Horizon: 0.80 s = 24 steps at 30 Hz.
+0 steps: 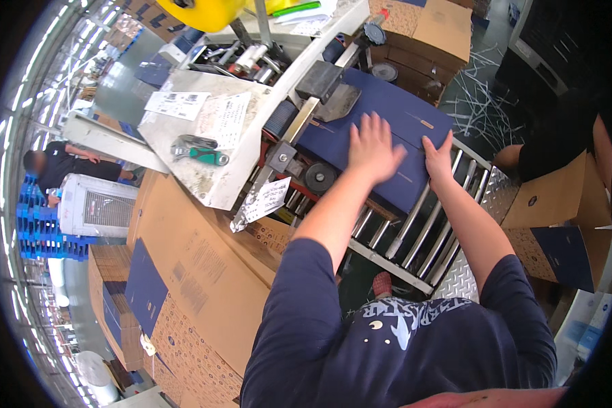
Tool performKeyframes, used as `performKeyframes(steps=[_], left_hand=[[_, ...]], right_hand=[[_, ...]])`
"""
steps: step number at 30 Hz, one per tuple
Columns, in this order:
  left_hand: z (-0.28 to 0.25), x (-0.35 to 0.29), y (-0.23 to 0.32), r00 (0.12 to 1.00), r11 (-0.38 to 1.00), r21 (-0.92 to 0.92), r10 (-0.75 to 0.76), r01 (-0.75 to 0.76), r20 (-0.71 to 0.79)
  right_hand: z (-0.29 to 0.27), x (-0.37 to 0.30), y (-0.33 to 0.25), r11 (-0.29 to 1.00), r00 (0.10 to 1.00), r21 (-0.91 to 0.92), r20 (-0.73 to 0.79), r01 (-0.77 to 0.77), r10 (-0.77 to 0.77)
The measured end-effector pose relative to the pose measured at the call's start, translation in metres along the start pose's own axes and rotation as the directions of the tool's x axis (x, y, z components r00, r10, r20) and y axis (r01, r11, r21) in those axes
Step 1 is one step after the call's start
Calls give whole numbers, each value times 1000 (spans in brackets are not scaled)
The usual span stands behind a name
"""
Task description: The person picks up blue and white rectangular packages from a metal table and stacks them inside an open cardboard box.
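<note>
A dark blue cardboard box (401,178) lies on a roller conveyor (425,234), partly under a carton-sealing machine's metal head (319,80). My left hand (376,151) rests on its top with the fingers spread, close to the seam between the flaps. At the box's right edge is my right hand (438,162), thumb apart from the fingers, pressing against the side; some fingers are hard to make out. Neither hand wraps around anything. A black round knob (319,178) on the machine sits left of my left forearm.
On the machine's white side table (214,173) lie paper sheets (224,119) and a green-handled adjustable wrench (207,155). Flattened cartons (197,272) stack at left. An open carton (551,211) stands at right near another person's arm (602,146). Straps (479,102) litter the floor.
</note>
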<state>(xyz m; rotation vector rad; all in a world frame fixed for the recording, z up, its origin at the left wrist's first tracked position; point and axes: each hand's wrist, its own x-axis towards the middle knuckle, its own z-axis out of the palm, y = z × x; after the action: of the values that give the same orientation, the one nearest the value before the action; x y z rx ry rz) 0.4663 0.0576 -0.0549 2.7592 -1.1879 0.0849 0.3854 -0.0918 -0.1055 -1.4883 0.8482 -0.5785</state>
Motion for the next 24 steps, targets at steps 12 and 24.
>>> performKeyframes(steps=[12,24], left_hand=[[-18,-85,-33,935,946,-127,-264,300,236],[-114,-491,53,841,772,478,-528,418,119]], right_hand=[[-246,-258,250,406,315,-779,583,478,749],[-547,-271,258,552,787,-653,-113,-519,607]])
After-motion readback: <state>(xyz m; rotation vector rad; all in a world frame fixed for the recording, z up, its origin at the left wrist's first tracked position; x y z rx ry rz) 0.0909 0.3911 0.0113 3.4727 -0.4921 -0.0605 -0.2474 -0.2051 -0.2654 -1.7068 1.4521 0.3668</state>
